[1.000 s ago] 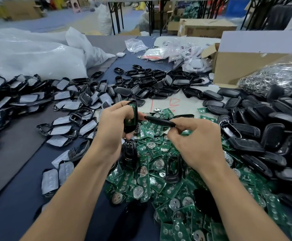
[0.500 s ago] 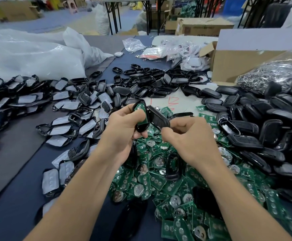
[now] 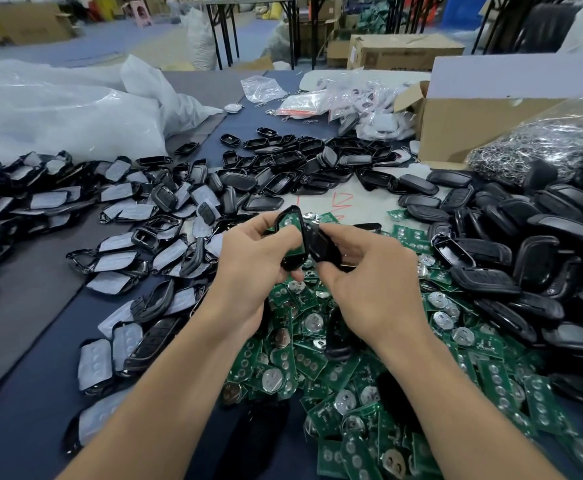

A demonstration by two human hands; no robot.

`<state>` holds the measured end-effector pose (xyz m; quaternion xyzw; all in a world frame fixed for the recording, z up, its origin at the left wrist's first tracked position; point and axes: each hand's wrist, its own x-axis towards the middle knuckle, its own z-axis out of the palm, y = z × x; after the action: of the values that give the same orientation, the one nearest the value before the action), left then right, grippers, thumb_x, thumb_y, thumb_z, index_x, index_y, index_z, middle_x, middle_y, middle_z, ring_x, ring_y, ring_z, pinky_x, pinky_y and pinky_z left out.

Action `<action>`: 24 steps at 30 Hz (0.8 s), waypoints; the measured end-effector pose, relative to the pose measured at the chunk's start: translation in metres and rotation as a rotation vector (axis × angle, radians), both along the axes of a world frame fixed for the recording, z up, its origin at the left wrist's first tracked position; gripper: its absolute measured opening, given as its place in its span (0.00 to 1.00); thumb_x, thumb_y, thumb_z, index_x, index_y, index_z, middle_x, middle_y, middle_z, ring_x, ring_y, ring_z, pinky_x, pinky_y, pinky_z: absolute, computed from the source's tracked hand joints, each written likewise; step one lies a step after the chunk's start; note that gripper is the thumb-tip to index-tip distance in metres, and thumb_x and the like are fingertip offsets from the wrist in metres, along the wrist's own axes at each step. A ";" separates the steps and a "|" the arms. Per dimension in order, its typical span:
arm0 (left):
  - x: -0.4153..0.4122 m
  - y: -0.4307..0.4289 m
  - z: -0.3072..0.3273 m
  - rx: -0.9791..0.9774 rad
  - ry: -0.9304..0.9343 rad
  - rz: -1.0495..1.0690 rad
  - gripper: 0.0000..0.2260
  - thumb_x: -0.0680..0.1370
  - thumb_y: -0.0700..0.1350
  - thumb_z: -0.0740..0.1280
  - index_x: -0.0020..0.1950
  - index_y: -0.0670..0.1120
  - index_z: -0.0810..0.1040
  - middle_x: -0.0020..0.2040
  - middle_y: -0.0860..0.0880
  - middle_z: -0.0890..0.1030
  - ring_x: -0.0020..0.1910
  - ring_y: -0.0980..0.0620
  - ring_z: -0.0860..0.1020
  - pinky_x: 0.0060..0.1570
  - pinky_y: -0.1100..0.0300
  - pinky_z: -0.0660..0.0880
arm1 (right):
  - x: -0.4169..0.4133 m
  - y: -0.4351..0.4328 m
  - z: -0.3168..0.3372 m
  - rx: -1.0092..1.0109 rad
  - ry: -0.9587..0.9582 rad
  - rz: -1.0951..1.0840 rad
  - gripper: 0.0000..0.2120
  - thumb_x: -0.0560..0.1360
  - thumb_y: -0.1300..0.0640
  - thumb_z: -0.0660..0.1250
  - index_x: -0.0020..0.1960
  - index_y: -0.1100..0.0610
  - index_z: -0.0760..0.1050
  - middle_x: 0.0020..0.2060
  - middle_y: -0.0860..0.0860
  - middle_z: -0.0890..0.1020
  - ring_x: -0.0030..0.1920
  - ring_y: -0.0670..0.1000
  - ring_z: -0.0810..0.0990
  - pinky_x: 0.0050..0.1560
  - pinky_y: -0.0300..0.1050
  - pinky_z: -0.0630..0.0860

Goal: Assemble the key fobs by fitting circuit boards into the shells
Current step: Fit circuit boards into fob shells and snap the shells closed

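Your left hand gripped a glossy, board-filled shell. At three o'clock, your right hand pinched a black cover.

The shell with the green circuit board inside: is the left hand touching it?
Touching. The head view shows the left hand gripping the shell: its thumb lies on the shell's left edge and its fingers curl under it.

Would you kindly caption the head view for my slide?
Left hand holds a board-fitted shell, right hand a black cover, above piled green circuit boards.
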<state>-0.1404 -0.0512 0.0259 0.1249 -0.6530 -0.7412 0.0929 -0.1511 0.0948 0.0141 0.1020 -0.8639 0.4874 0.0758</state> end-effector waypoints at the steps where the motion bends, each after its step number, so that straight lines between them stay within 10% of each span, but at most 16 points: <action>1: 0.000 -0.001 0.000 -0.004 0.001 0.012 0.07 0.76 0.33 0.68 0.44 0.43 0.83 0.39 0.47 0.86 0.25 0.53 0.76 0.22 0.67 0.69 | -0.003 0.002 0.000 -0.118 -0.067 0.003 0.21 0.71 0.63 0.78 0.60 0.44 0.85 0.45 0.31 0.84 0.50 0.33 0.83 0.59 0.30 0.77; 6: -0.003 -0.002 -0.002 -0.142 -0.004 0.071 0.07 0.77 0.34 0.72 0.50 0.45 0.85 0.42 0.47 0.88 0.30 0.54 0.82 0.27 0.67 0.75 | -0.014 0.011 0.001 -0.671 -0.339 0.157 0.17 0.70 0.69 0.77 0.50 0.48 0.85 0.48 0.47 0.89 0.51 0.48 0.88 0.53 0.43 0.82; 14: 0.000 0.007 -0.012 -0.450 0.060 0.059 0.18 0.79 0.41 0.74 0.53 0.68 0.83 0.48 0.55 0.89 0.48 0.56 0.87 0.49 0.51 0.85 | -0.009 0.000 -0.008 -0.526 -0.210 0.143 0.17 0.67 0.66 0.77 0.49 0.46 0.86 0.44 0.44 0.89 0.48 0.45 0.88 0.53 0.44 0.83; 24: 0.002 0.008 -0.007 -0.254 0.095 -0.178 0.20 0.83 0.37 0.68 0.53 0.64 0.85 0.50 0.57 0.88 0.52 0.58 0.86 0.51 0.62 0.83 | -0.013 0.006 -0.009 -0.474 -0.131 0.045 0.17 0.65 0.64 0.82 0.49 0.46 0.87 0.42 0.43 0.89 0.47 0.44 0.88 0.55 0.50 0.84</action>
<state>-0.1382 -0.0430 0.0191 0.0187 -0.7447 -0.6631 0.0729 -0.1641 0.1013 0.0052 0.0686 -0.7262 0.6834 0.0306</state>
